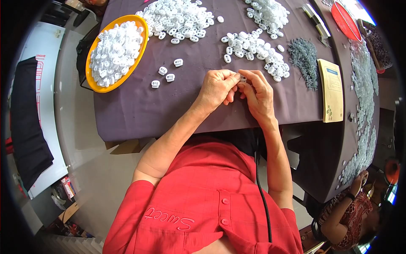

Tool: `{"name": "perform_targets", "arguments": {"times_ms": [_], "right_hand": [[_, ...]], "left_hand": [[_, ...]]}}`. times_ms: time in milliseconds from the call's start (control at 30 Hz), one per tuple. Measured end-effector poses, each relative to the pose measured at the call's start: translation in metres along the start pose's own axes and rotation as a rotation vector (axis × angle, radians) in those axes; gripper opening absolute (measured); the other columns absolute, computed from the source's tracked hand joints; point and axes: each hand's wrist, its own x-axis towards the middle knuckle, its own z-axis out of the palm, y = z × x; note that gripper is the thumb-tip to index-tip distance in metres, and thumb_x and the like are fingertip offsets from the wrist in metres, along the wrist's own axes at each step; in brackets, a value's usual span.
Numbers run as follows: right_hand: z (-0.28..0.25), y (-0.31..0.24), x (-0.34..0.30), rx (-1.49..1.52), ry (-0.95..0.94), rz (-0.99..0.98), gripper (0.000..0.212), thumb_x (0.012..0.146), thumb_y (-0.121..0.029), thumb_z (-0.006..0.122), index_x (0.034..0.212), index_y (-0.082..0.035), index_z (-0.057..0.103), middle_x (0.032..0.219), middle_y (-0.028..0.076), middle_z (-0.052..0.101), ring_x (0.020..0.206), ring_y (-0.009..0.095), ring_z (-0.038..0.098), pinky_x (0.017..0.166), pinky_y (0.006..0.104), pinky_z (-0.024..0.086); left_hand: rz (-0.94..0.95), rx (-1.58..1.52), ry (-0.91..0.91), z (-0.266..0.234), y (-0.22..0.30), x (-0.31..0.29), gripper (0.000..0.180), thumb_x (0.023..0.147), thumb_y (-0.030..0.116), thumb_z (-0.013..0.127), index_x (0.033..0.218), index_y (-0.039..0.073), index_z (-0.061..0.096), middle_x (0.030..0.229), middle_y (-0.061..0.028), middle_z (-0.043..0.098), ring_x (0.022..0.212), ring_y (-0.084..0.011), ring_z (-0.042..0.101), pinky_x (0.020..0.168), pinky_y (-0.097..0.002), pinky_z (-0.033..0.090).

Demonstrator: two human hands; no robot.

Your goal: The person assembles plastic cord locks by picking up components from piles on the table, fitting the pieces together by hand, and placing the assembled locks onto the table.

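Note:
Over the near edge of the table my left hand [216, 89] and my right hand [259, 94] meet, fingertips pinched together. Between them is a small white cord lock [243, 79], mostly covered by the fingers. To the left of my hands lie several separate white two-hole cord locks [170, 77] on the dark cloth. Just beyond my hands spreads a loose group of white oval pieces [249, 47]. Right of that is a heap of small grey springs [303, 59].
An orange-yellow basket [141, 55] full of white pieces stands at the left. White heaps [182, 19] lie farther back. A tan notebook [331, 91] rests at the right, beside another table with translucent pieces [363, 106]. A red basket [346, 21] and another person [344, 216] are beyond.

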Motion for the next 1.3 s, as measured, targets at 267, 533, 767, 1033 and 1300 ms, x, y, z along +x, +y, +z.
{"name": "perform_targets", "arguments": {"times_ms": [267, 533, 767, 1033, 1300], "right_hand": [[0.003, 0.004, 0.000, 0.029, 0.014, 0.035, 0.020, 0.082, 0.003, 0.053, 0.101, 0.001, 0.058, 0.078, 0.005, 0.056, 0.060, 0.008, 0.054, 0.051, 0.0213, 0.045], [0.003, 0.002, -0.003, 0.039, 0.016, 0.061, 0.017, 0.081, 0.002, 0.055, 0.098, 0.001, 0.059, 0.069, 0.003, 0.054, 0.051, 0.007, 0.052, 0.047, 0.0207, 0.043], [0.004, 0.001, 0.000, 0.071, 0.039, 0.100, 0.016, 0.081, 0.002, 0.055, 0.097, 0.002, 0.061, 0.071, 0.003, 0.056, 0.053, 0.006, 0.053, 0.047, 0.0200, 0.044], [-0.005, 0.003, 0.000, 0.126, 0.027, 0.108, 0.023, 0.081, 0.004, 0.055, 0.104, 0.003, 0.060, 0.082, 0.005, 0.057, 0.067, 0.008, 0.057, 0.056, 0.0201, 0.049], [-0.038, 0.007, -0.010, -0.184, 0.111, -0.172, 0.019, 0.076, 0.003, 0.060, 0.094, 0.000, 0.062, 0.084, 0.010, 0.060, 0.069, 0.017, 0.059, 0.059, 0.0270, 0.046]], "left_hand": [[-0.044, -0.116, -0.023, 0.000, 0.003, 0.002, 0.023, 0.088, 0.015, 0.055, 0.072, -0.001, 0.059, 0.053, -0.0018, 0.051, 0.036, -0.0056, 0.043, 0.031, -0.0196, 0.030], [-0.109, -0.154, -0.043, -0.003, 0.004, 0.001, 0.022, 0.087, 0.013, 0.055, 0.077, -0.005, 0.061, 0.056, -0.0027, 0.051, 0.038, -0.0058, 0.043, 0.031, -0.0195, 0.029], [-0.092, -0.145, -0.073, -0.004, 0.007, 0.000, 0.024, 0.088, 0.015, 0.053, 0.078, -0.005, 0.061, 0.057, -0.0028, 0.052, 0.039, -0.0062, 0.045, 0.034, -0.0188, 0.033], [-0.005, -0.079, -0.009, 0.004, -0.002, 0.002, 0.022, 0.088, 0.015, 0.053, 0.079, -0.003, 0.061, 0.058, -0.0033, 0.054, 0.042, -0.0072, 0.049, 0.036, -0.0190, 0.037], [-0.022, 0.255, 0.158, -0.015, 0.011, -0.022, 0.018, 0.086, 0.014, 0.056, 0.081, -0.003, 0.061, 0.056, -0.0027, 0.052, 0.035, -0.0060, 0.043, 0.031, -0.0196, 0.030]]}}
